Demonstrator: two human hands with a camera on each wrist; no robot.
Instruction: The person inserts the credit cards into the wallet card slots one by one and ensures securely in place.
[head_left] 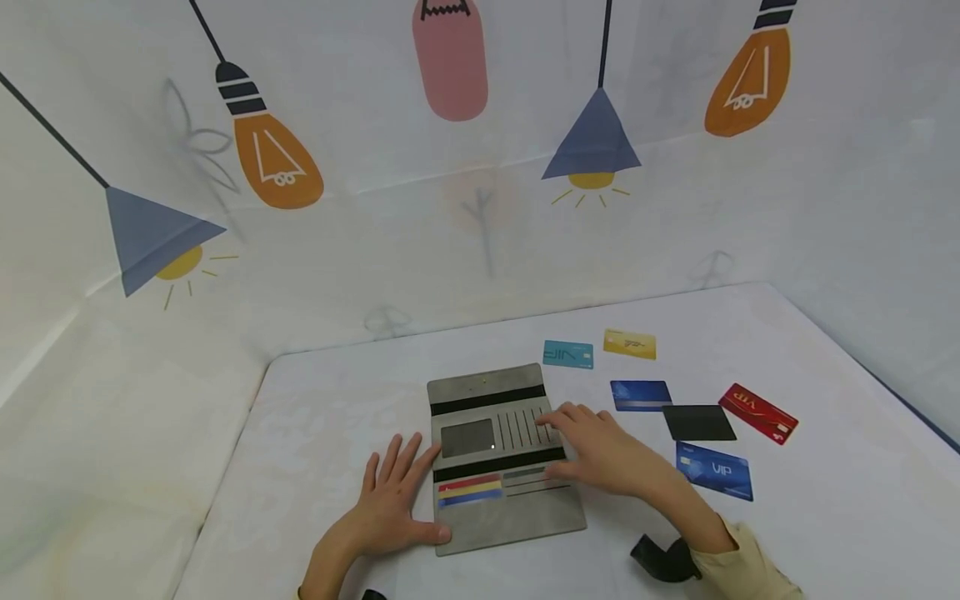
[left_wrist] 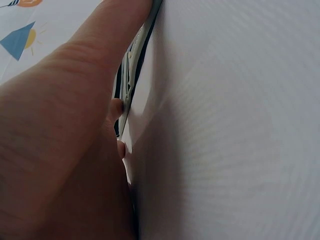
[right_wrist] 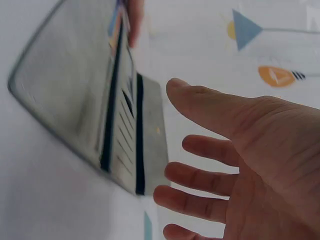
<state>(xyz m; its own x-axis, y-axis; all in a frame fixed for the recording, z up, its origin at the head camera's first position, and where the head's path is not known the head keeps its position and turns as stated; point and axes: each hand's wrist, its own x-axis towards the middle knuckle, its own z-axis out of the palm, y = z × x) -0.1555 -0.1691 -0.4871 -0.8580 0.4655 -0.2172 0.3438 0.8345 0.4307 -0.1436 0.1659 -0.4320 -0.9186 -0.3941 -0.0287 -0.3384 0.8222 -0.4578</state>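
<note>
- Grey wallet lies unfolded flat near the surface's front edge, midway along it; red, yellow and blue cards show in its lower left slots.
- Our right hand rests across the wallet's right-hand slots, grip wide, fingers straight, holding nothing.
- Our left hand presses flat beside the wallet's left edge, grip wide.
- Loose cards lie scattered toward the right edge.
- We judge the step as working the card slots; the next move calls for a fine pinch.
</note>
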